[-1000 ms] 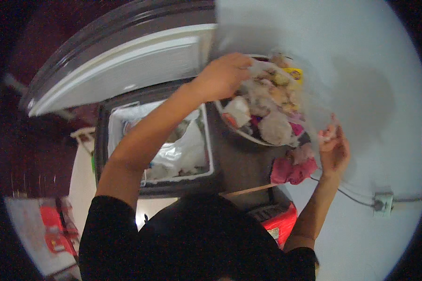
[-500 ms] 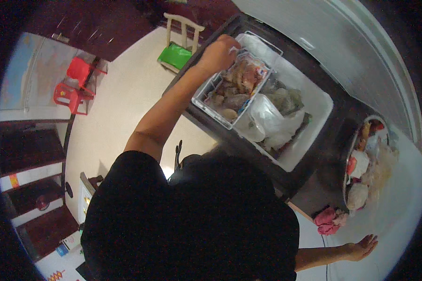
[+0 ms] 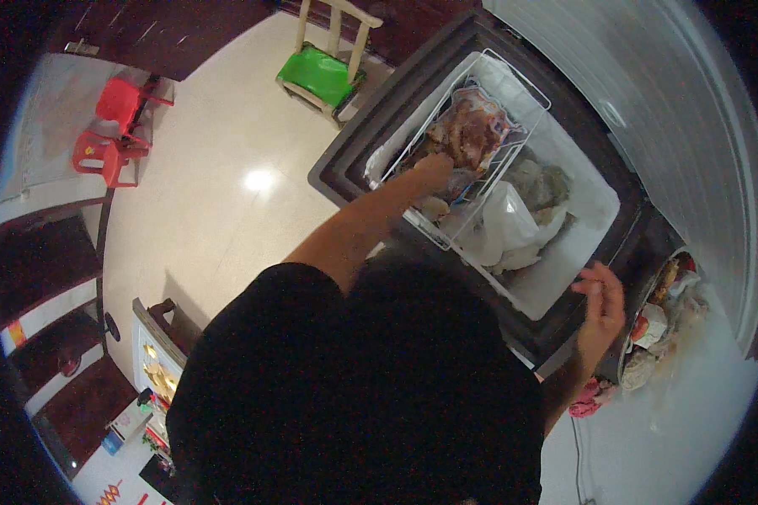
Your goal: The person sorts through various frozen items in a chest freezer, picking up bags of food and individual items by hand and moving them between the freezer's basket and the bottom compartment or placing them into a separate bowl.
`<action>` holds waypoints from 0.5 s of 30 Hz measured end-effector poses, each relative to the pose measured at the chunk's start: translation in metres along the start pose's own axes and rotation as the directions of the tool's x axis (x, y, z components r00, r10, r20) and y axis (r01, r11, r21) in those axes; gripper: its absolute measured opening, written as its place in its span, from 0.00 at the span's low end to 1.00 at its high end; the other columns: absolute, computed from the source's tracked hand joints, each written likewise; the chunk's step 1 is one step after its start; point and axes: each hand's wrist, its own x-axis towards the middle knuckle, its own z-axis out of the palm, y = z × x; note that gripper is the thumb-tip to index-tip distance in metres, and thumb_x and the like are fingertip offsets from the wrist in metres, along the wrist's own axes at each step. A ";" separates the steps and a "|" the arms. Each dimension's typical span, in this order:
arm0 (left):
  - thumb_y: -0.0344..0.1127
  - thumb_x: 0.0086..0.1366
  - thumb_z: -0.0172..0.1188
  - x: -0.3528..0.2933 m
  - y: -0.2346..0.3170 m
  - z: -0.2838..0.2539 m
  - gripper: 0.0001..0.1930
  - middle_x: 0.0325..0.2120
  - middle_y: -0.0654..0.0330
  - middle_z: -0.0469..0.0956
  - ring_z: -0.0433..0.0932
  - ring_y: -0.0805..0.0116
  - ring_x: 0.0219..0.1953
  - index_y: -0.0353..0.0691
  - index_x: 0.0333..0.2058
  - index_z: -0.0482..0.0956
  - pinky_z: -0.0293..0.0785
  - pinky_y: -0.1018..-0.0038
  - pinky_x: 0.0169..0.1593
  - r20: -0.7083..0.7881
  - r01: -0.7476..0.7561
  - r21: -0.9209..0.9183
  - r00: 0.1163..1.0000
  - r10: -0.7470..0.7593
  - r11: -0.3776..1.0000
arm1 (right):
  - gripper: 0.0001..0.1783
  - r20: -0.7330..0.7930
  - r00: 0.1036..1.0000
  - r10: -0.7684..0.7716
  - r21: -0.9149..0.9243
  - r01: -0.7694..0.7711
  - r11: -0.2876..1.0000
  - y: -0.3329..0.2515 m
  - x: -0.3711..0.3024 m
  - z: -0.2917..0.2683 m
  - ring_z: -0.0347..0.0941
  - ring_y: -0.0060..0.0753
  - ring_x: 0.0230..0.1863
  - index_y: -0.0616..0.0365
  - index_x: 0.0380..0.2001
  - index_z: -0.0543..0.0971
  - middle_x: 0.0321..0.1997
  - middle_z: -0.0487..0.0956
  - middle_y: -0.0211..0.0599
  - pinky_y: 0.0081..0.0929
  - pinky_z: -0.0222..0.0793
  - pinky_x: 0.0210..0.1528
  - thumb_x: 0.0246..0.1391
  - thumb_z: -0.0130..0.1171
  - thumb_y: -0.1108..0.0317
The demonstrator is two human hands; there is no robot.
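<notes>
A white wire basket (image 3: 504, 178) sits in the upper left part of an opened chest freezer (image 3: 596, 220). Inside it lie bagged frozen foods, among them a clear bag of reddish-brown meat (image 3: 472, 126). My left hand (image 3: 434, 171) reaches down into the basket, beside the meat bag. Its fingers look curled, and what they grip is hidden. Over the freezer's near right rim hangs my right hand (image 3: 600, 307), empty, with fingers apart and slightly bent. Whitish plastic bags (image 3: 509, 220) and a greyish bag (image 3: 541, 183) lie lower in the freezer, right of the basket.
The raised freezer lid (image 3: 640, 101) stands along the right. Near my right hand is a round container (image 3: 632, 337) filled with bagged food, with a pink cloth (image 3: 588, 399) below it. A green-seated chair (image 3: 320, 77) stands beyond the freezer; red plastic chairs (image 3: 105, 158) are at far left.
My left hand has moved from the basket's far end down into its nearer part. My right hand has swung up from the lower right to the freezer's rim. The view has shifted.
</notes>
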 end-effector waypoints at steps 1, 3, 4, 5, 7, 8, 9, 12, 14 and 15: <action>0.33 0.50 0.54 0.000 0.005 0.002 0.17 0.37 0.51 0.74 0.75 0.54 0.39 0.38 0.41 0.72 0.72 0.61 0.44 -0.034 0.004 0.017 0.999 -0.004 1.000 | 0.13 0.062 0.998 -0.015 -0.004 0.015 1.000 0.009 -0.004 0.007 0.72 0.26 0.34 0.63 0.43 0.72 0.37 0.75 0.38 0.23 0.67 0.40 0.55 0.49 0.71; 0.33 0.52 0.53 -0.001 0.012 -0.006 0.19 0.40 0.52 0.73 0.74 0.56 0.42 0.40 0.45 0.70 0.72 0.62 0.45 -0.106 0.024 0.051 0.994 -0.018 0.998 | 0.12 0.119 0.993 0.021 -0.008 -0.020 1.000 0.018 -0.012 0.017 0.72 0.27 0.33 0.63 0.42 0.73 0.36 0.76 0.38 0.23 0.68 0.39 0.55 0.49 0.72; 0.33 0.53 0.53 0.003 0.009 -0.003 0.20 0.40 0.53 0.73 0.73 0.57 0.43 0.41 0.47 0.69 0.72 0.62 0.45 -0.132 0.004 0.044 0.991 0.002 0.999 | 0.12 0.110 0.991 0.073 -0.010 -0.072 0.997 0.017 -0.017 0.022 0.72 0.27 0.33 0.64 0.43 0.73 0.36 0.76 0.39 0.23 0.68 0.38 0.55 0.49 0.72; 0.33 0.54 0.52 0.006 0.005 0.001 0.21 0.40 0.53 0.72 0.73 0.57 0.44 0.41 0.48 0.67 0.72 0.63 0.45 -0.159 -0.014 0.037 0.987 0.020 0.999 | 0.13 0.103 0.987 0.121 -0.010 -0.121 0.993 0.017 -0.022 0.026 0.72 0.27 0.33 0.64 0.43 0.73 0.36 0.76 0.40 0.22 0.68 0.37 0.55 0.49 0.72; 0.32 0.54 0.52 0.013 -0.002 0.008 0.21 0.40 0.54 0.72 0.73 0.58 0.44 0.41 0.48 0.67 0.72 0.64 0.45 -0.196 -0.059 0.071 0.978 0.072 0.996 | 0.13 0.063 0.965 0.256 -0.023 -0.255 0.967 0.018 -0.030 0.026 0.73 0.27 0.32 0.64 0.42 0.73 0.35 0.76 0.40 0.24 0.69 0.37 0.55 0.50 0.70; 0.32 0.54 0.53 0.018 -0.006 0.010 0.20 0.40 0.54 0.73 0.73 0.58 0.44 0.41 0.47 0.69 0.72 0.65 0.45 -0.203 -0.090 0.112 0.973 0.112 0.990 | 0.13 0.043 0.955 0.294 -0.054 -0.292 0.955 0.019 -0.034 0.025 0.73 0.27 0.32 0.64 0.42 0.73 0.36 0.76 0.40 0.24 0.69 0.37 0.55 0.50 0.70; 0.32 0.53 0.53 0.023 -0.009 0.011 0.19 0.39 0.55 0.73 0.73 0.58 0.43 0.40 0.46 0.70 0.72 0.65 0.44 -0.209 -0.119 0.153 0.966 0.150 0.981 | 0.13 0.022 0.943 0.331 -0.083 -0.328 0.941 0.019 -0.035 0.026 0.73 0.27 0.32 0.64 0.42 0.73 0.36 0.76 0.40 0.24 0.68 0.38 0.55 0.50 0.69; 0.31 0.51 0.55 0.038 -0.019 0.026 0.15 0.38 0.55 0.74 0.74 0.59 0.43 0.41 0.40 0.75 0.72 0.65 0.44 -0.331 -0.210 0.105 0.914 0.233 0.972 | 0.13 -0.029 0.865 0.500 0.073 -0.497 0.865 0.015 -0.038 0.038 0.72 0.26 0.33 0.64 0.43 0.73 0.36 0.75 0.39 0.24 0.68 0.40 0.55 0.50 0.69; 0.30 0.50 0.56 0.066 -0.037 0.065 0.12 0.38 0.55 0.74 0.74 0.59 0.43 0.42 0.37 0.77 0.72 0.65 0.43 -0.438 -0.233 0.053 0.869 0.232 0.971 | 0.13 0.058 0.900 0.433 0.114 -0.437 0.892 0.015 -0.035 0.043 0.72 0.26 0.34 0.64 0.42 0.73 0.36 0.75 0.38 0.24 0.67 0.41 0.55 0.50 0.69; 0.30 0.50 0.57 0.069 -0.038 0.064 0.12 0.38 0.55 0.74 0.75 0.59 0.43 0.42 0.37 0.77 0.73 0.65 0.44 -0.426 -0.223 0.011 0.881 0.206 0.975 | 0.13 0.100 0.916 0.390 0.141 -0.401 0.905 0.016 -0.033 0.046 0.72 0.26 0.34 0.64 0.42 0.73 0.36 0.75 0.38 0.24 0.67 0.41 0.55 0.50 0.69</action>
